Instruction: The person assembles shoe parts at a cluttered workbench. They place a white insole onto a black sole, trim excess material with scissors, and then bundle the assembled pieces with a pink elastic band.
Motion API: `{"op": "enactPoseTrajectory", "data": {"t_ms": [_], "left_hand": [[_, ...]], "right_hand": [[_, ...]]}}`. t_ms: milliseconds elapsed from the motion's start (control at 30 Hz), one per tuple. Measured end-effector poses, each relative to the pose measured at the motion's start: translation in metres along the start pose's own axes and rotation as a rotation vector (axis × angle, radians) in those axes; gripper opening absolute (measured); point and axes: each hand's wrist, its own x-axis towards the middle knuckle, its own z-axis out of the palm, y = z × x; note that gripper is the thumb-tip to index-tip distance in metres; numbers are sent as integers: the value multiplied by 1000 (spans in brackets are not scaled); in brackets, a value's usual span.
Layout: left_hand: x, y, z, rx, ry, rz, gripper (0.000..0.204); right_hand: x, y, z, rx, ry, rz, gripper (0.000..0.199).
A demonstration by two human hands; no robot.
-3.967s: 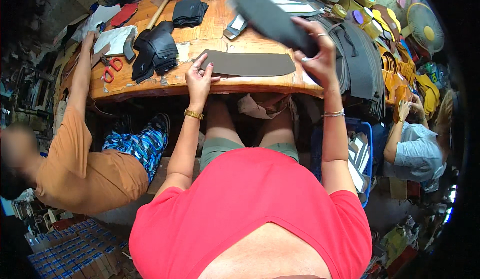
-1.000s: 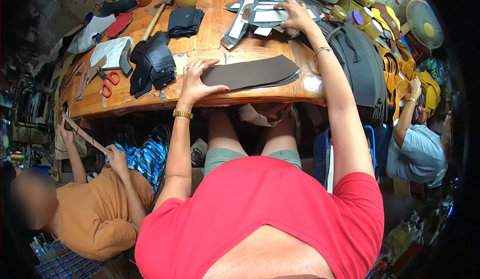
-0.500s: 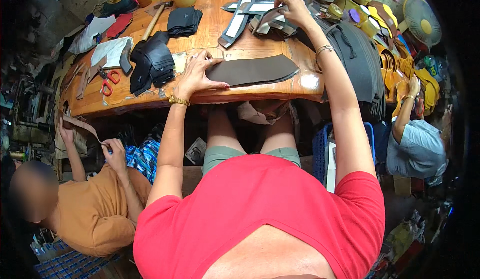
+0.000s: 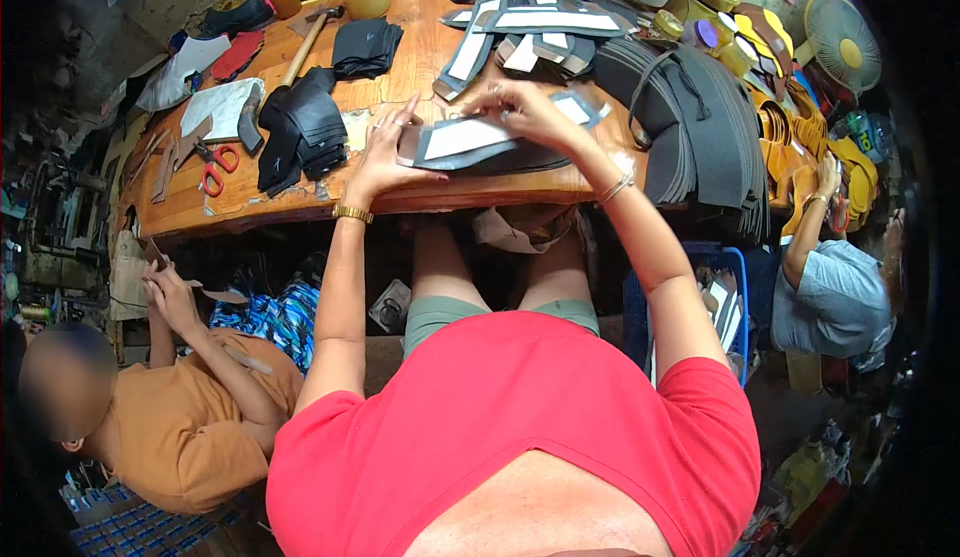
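White-striped panel point(image 4: 458, 141) is laid on dark pieces point(image 4: 512, 163); left hand point(image 4: 385, 157) splayed at its end, right hand point(image 4: 530, 115) over it, grip unclear; more panels point(image 4: 553, 21) untouched beyond it.

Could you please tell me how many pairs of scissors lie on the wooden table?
1: the red-handled pair at the left, with the black pieces between it and the left hand. Others may be hidden.
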Motion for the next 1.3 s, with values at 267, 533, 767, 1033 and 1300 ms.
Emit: {"op": "enactPoseTrajectory", "data": {"t_ms": [267, 533, 767, 1033, 1300], "left_hand": [[-7, 14, -3, -98, -4, -34, 127], [1, 29, 5, 49, 107, 33, 105], [1, 38, 4, 89, 54, 39, 86], [0, 33, 4, -25, 66, -2, 72], [5, 35, 5, -45, 68, -6, 73]], "right_hand": [[-22, 22, 27, -219, 136, 212, 28], [-20, 23, 38, -114, 236, 52, 21], [-19, 26, 44, -188, 197, -48, 20], [24, 34, -45, -1, 444, 130, 16], [52, 156, -303, -921, 1069, 557, 15]]}}
